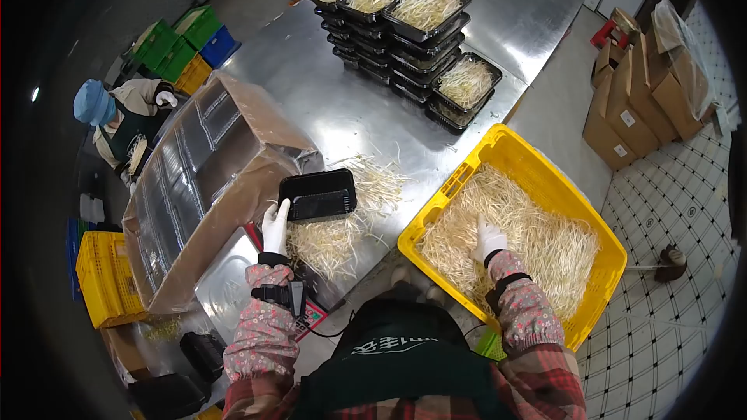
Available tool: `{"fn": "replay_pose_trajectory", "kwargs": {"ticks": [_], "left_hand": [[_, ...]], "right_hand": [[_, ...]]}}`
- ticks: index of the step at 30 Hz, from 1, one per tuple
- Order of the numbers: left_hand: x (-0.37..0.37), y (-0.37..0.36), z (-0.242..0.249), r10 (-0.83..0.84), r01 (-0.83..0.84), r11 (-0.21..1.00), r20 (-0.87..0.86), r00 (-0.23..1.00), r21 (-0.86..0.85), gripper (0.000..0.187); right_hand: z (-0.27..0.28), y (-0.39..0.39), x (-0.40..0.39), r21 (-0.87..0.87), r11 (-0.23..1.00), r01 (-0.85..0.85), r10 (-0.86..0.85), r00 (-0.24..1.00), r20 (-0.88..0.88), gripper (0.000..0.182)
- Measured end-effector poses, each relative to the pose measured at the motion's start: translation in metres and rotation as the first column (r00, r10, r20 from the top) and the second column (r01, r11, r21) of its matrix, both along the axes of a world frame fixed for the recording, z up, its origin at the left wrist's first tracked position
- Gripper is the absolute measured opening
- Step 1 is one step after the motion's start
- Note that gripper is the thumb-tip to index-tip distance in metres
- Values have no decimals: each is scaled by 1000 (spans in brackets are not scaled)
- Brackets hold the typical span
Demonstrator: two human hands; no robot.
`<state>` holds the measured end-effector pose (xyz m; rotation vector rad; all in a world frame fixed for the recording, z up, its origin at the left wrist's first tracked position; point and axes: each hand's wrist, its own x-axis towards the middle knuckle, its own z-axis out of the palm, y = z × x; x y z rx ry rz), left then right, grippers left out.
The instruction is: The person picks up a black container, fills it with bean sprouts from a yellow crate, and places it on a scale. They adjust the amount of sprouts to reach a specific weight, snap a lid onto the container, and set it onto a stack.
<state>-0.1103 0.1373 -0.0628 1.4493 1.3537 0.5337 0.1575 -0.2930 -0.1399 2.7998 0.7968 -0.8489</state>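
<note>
An empty black plastic tray [317,194] is held at its left end by my gloved left hand [275,227], over a loose pile of bean sprouts [327,245] on the metal table [288,70]. My gloved right hand [489,238] reaches into the sprouts [537,241] that fill a yellow crate [613,253] at the table's right edge. Its fingertips are sunk among the sprouts, so what they grip is hidden. Stacks of filled black trays [426,9] stand farther back on the table.
A large carton [261,113] of black trays stands left, beside a metal scale [226,272]. A co-worker [117,124] is beyond it. Coloured crates [159,47] stand behind. Flattened cardboard boxes [634,109] lean at the right. Loose black trays [167,395] lie lower left.
</note>
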Motion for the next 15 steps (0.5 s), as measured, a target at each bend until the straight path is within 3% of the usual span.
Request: {"fn": "replay_pose_trajectory", "kwargs": {"ticks": [1, 2, 3, 5, 8, 9, 11, 13, 15], "left_hand": [[8, -10, 12, 4, -4, 1000, 7, 1000, -21, 57], [13, -16, 17, 19, -17, 999, 43, 999, -47, 42], [9, 0, -16, 4, 3, 999, 155, 988, -44, 30], [6, 10, -47, -17, 4, 999, 271, 962, 48, 20], [7, 18, -75, 178, -219, 972, 332, 926, 90, 18], [13, 7, -61, 199, -257, 963, 438, 877, 77, 15], [22, -10, -44, 331, -440, 884, 451, 829, 159, 15], [34, -39, -3, 424, -527, 849, 559, 713, 28, 18], [30, -51, 9, 361, -448, 894, 619, 697, -17, 21]], "right_hand": [[-7, -3, 1, 24, 1000, 16, -15, 999, -30, 117], [-21, -12, 2, 139, 990, -23, 11, 996, 89, 104], [-17, -15, 3, 178, 984, 6, -18, 998, 67, 101], [-3, -25, 5, 253, 965, 68, -75, 997, 21, 95], [46, -34, -1, 336, 914, 226, -212, 974, -80, 89], [48, -39, -1, 315, 921, 228, -212, 974, -83, 89], [51, -53, 0, 278, 930, 241, -224, 970, -90, 90], [42, -67, 5, 390, 885, 254, -237, 967, -93, 92], [43, -78, 6, 479, 832, 278, -249, 960, -124, 93]]}}
